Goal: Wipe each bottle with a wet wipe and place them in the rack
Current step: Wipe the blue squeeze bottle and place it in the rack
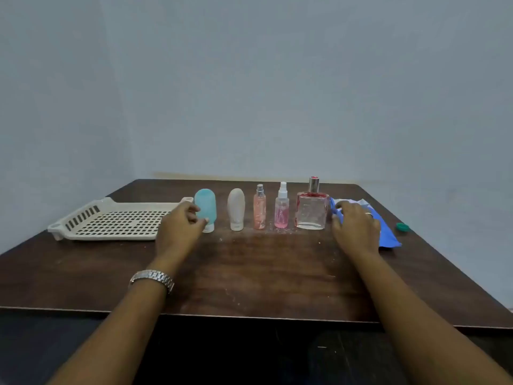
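Observation:
Several bottles stand in a row on the dark wooden table [249, 273]: a blue squeeze bottle [206, 204], a beige squeeze bottle [236, 208], a thin pink spray bottle [259, 208], a pink spray bottle with a white top [282, 208] and a square glass perfume bottle [311, 209]. My left hand [180, 229] curls its thumb and fingers round the blue bottle, which stands upright. My right hand [355, 226] rests on the blue wet wipe pack [388, 234] with fingers bent; a white wipe [358, 202] shows at its far end. The cream slotted rack [111, 218] lies at the left.
A small green cap [403, 227] lies on the table right of the wipe pack. White crumbs speckle the wood around the bottles. A pale wall rises close behind the table's far edge. A metal watch [152, 277] is on my left wrist.

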A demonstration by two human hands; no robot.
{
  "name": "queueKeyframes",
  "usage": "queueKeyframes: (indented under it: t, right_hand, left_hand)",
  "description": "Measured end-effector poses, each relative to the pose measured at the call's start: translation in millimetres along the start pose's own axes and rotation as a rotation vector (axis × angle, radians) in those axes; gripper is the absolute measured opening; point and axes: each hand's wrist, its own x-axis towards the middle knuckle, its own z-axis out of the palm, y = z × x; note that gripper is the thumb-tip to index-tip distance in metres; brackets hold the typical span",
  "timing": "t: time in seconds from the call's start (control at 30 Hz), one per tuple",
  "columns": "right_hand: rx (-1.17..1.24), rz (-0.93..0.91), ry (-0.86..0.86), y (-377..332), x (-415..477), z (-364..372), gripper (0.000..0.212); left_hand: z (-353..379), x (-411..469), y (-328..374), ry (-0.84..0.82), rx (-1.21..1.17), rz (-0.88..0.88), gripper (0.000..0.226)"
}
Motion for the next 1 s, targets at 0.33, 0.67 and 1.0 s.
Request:
queueKeyframes:
  t: [0.33, 0.67, 1.0]
  right_hand:
    - [-0.078, 0.216, -0.216, 60, 18, 5, 0.031]
    - [-0.193, 0.034, -0.317, 80, 53, 20, 0.04]
    - [-0.139, -0.033, -0.335, 86, 55, 22, 0.045]
  left_hand:
    - [21, 3, -11, 0.071, -0.034, -0.034, 0.104]
    - [38, 20, -24, -0.082, -0.058, -0.087, 0.117]
    - [41, 22, -23, -0.15, -0.078, -0.166, 0.1]
